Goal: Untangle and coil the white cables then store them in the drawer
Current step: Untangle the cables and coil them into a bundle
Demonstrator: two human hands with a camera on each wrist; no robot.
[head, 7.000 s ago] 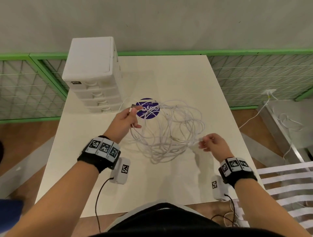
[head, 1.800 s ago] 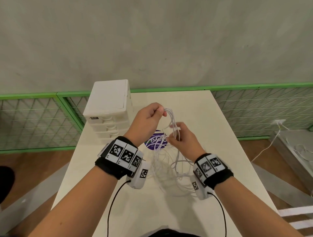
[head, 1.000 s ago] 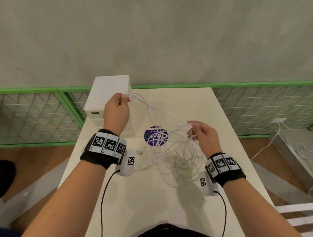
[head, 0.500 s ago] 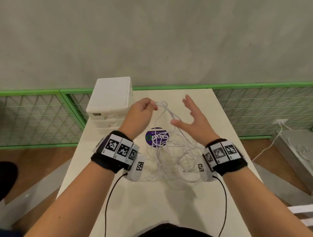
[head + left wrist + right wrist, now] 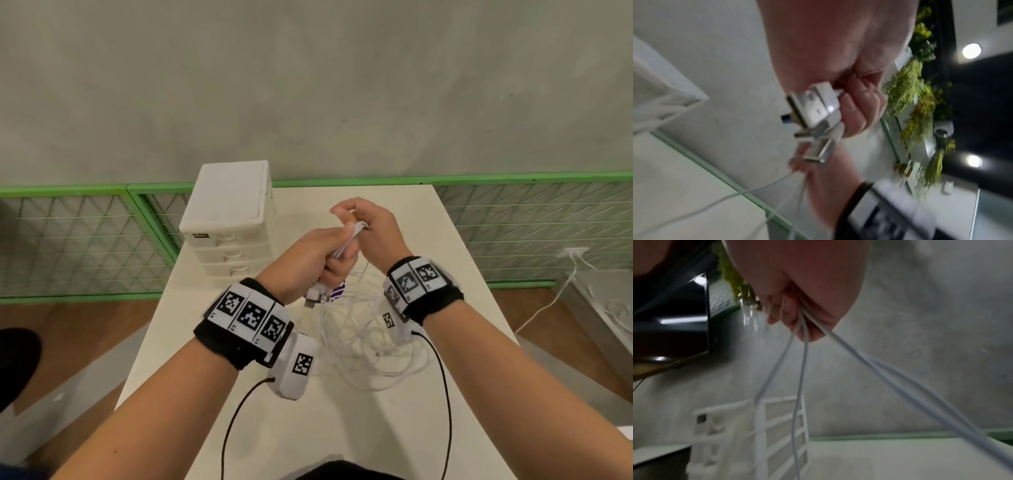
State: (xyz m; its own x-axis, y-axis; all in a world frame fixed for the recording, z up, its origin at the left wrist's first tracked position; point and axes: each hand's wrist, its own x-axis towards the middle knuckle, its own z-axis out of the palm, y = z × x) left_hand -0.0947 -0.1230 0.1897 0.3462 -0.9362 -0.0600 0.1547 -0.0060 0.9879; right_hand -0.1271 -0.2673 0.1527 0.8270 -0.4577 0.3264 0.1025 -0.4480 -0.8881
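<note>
Both hands raised above the bench [image 5: 394,428], close together and touching at mid-scene.

Left hand [image 5: 308,260]: fingers curled tight round a bundle of the white cables [image 5: 346,245]. Left wrist view shows the plug ends [image 5: 816,110] sticking out of the fist below the little finger, several white and metal connectors stacked side by side; in the head view the same plugs [image 5: 313,296] hang just under the hand.

Right hand [image 5: 371,228]: just beyond and right of the left, fingers curled, strands pinched inside the fist. Right wrist view shows about four strands [image 5: 803,369] running out of the closed fingers [image 5: 789,313] and fanning downward.

Remainder of the cables [image 5: 363,342] lies in a loose tangle on the bench beneath the hands, strands rising from it to the grip. It partly covers a purple round sticker [image 5: 337,291].

White drawer unit [image 5: 229,219] stands at the far left of the bench, against the wall side; drawers all closed.

Green mesh fence [image 5: 78,240] runs behind the bench.
</note>
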